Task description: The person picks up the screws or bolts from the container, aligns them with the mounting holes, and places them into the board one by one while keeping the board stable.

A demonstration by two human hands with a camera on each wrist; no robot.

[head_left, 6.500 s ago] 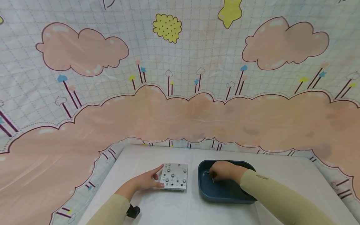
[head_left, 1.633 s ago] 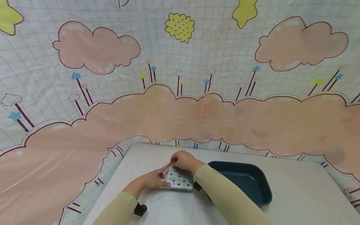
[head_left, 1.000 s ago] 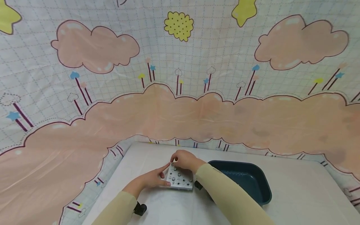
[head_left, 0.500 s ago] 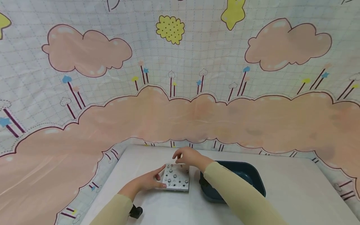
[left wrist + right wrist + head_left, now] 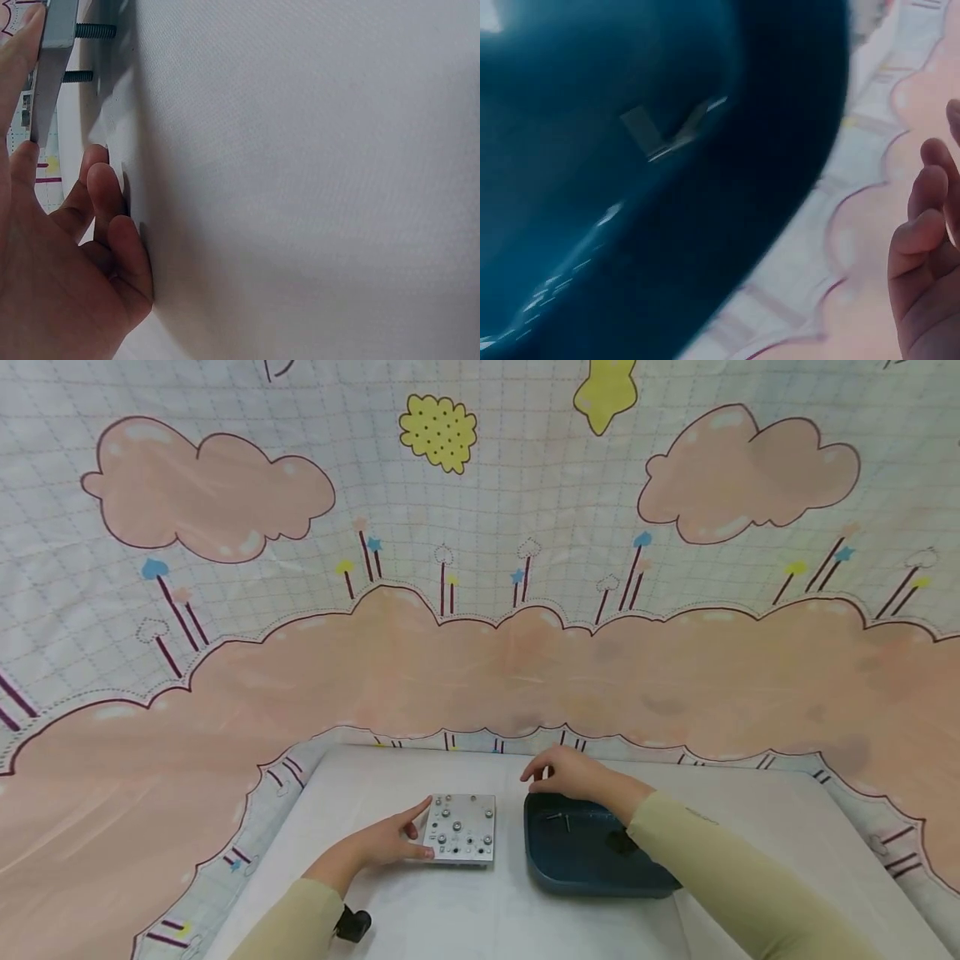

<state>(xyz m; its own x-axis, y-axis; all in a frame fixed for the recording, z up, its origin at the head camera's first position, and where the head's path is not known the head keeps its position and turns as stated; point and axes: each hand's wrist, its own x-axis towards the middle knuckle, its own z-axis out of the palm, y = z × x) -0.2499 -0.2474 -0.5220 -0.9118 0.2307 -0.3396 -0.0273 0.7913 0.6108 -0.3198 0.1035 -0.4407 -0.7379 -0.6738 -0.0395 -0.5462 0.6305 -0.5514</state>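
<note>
Left arm [image 5: 333, 865] in from lower left, right arm [image 5: 621, 795] from lower right, both in pale khaki sleeves [image 5: 750, 881] ending short of the hands. Left hand [image 5: 378, 843]: thumb [image 5: 420, 852] and index finger [image 5: 415, 812] spread apart, gripping; other three fingers [image 5: 106, 187] loosely curled beside each other in left wrist view. Right hand [image 5: 573, 774]: raised, back of hand up, fingers [image 5: 922, 232] relaxed, half bent, tips left and down in head view; cut off at right edge in right wrist view. Hands well apart.
</note>
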